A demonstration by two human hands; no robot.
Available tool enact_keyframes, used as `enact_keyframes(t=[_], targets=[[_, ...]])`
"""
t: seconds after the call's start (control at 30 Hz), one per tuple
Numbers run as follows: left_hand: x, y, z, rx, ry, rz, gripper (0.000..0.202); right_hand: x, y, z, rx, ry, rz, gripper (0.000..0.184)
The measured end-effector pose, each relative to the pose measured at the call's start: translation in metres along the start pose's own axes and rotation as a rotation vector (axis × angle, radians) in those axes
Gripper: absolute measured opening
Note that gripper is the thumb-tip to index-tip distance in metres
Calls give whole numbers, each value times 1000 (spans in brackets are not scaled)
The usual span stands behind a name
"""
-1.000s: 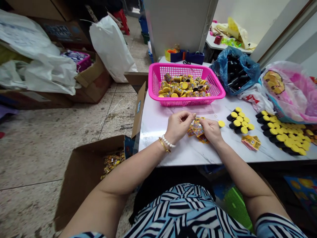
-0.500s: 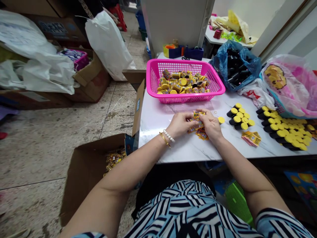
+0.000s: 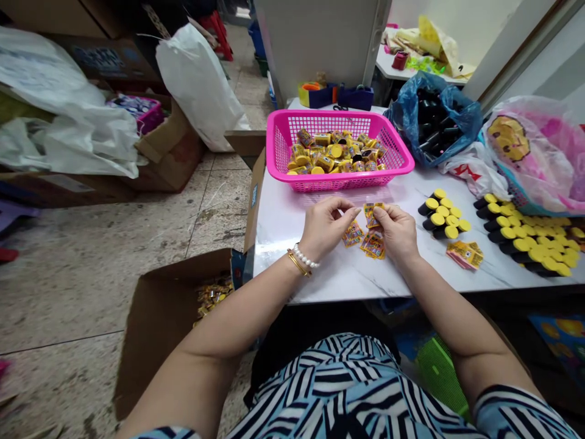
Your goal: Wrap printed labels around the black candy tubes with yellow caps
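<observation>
My right hand [image 3: 398, 230] pinches a small yellow-orange printed label [image 3: 371, 214] between thumb and fingers, just above the table. Close by on the left is my left hand [image 3: 325, 227], with a pearl bracelet and gold bangles at the wrist. Its thumb and forefinger meet in a pinch; whatever lies between them is too small to make out. Below the hands, more labels [image 3: 373, 244] lie in a loose pile on the white marbled table [image 3: 329, 280], one [image 3: 353, 234] beside the left thumb.
A pink basket [image 3: 340, 183] of yellow-wrapped little tubs stands behind my hands. To the right are black cylinders with yellow caps [image 3: 443, 216], a larger group [image 3: 530, 238], and a label stack [image 3: 465, 254]. Farther back sits a blue bag [image 3: 432, 122]. An open carton [image 3: 155, 329] stands at lower left.
My hands have moved apart, the left drawing away leftward from the label. The right keeps hold of it, and the pile beneath shows more.
</observation>
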State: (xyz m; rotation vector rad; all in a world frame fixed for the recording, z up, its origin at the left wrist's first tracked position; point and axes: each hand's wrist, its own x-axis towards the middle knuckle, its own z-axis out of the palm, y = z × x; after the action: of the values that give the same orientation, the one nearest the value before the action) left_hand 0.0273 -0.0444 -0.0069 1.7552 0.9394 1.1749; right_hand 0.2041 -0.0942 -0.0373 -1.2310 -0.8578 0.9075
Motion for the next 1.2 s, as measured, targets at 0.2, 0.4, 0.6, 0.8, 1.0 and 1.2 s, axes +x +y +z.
enact_keyframes(t=[0.2,0.4,0.6,0.8,1.0,1.2], targets=[[-10,3,9,-143,4,-38,28,-3,-4,3,-77,73,-21,44],[-12,9,7,-127,12,24,23,-8,-10,6,-119,83,-69,45],[-15,16,5,-81,63,94,18,-9,-9,7,-171,104,-98,43],[-12,6,6,-19,-23,60,14,-13,-11,7,-297,54,-191,39],[-4,1,3,-239,-14,-169,13,-14,-10,12,-180,-97,-232,26],[2,-3,-1,-272,17,-198,18,-13,-1,12,-176,-103,-288,34]])
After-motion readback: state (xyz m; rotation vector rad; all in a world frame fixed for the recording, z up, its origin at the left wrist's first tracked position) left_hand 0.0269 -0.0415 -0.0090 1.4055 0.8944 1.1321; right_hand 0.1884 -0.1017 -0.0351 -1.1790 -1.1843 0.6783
